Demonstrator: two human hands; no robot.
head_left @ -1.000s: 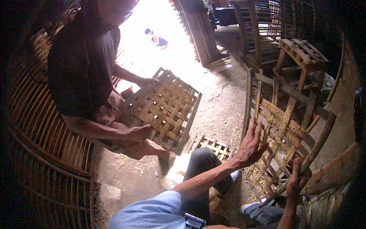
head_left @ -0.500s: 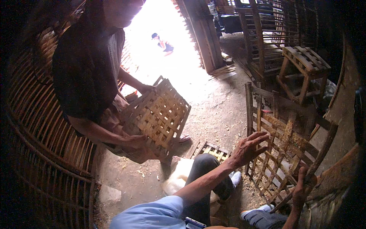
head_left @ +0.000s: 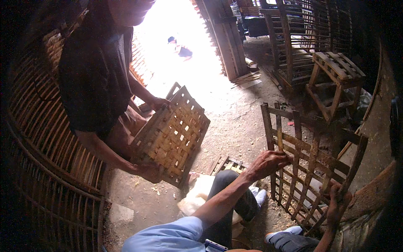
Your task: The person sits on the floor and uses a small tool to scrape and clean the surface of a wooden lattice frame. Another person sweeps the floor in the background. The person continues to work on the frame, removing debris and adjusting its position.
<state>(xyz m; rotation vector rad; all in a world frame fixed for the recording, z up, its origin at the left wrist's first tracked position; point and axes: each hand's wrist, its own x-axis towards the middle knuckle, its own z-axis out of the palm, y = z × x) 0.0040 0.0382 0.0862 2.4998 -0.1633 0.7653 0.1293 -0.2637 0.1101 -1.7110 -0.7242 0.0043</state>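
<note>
A woven wooden lattice panel (head_left: 308,161) with a slatted frame stands tilted on the right, close to my knees. My right hand (head_left: 337,200) is wrapped round its right-hand edge, low down. Against the slats on its left side, my left hand (head_left: 270,164) has its fingers curled and pressed together on a strip. Across from me a person in a dark shirt holds woven lattice panels (head_left: 178,136) in both hands, tilted, one behind the other. Another small lattice piece (head_left: 228,164) lies on the floor beyond my knee.
A slatted wooden stool (head_left: 339,67) stands at the far right, before a barred wooden rack (head_left: 310,38). Thin strips (head_left: 247,79) lie by a thick post (head_left: 224,40). A slatted bamboo wall (head_left: 54,138) curves along the left. Shavings litter the floor; someone crouches in the bright doorway.
My left hand has gone from spread fingers to curled ones at the slats. The panel by me has shifted a little left and its upper edge lower. The other person's panels have turned slightly.
</note>
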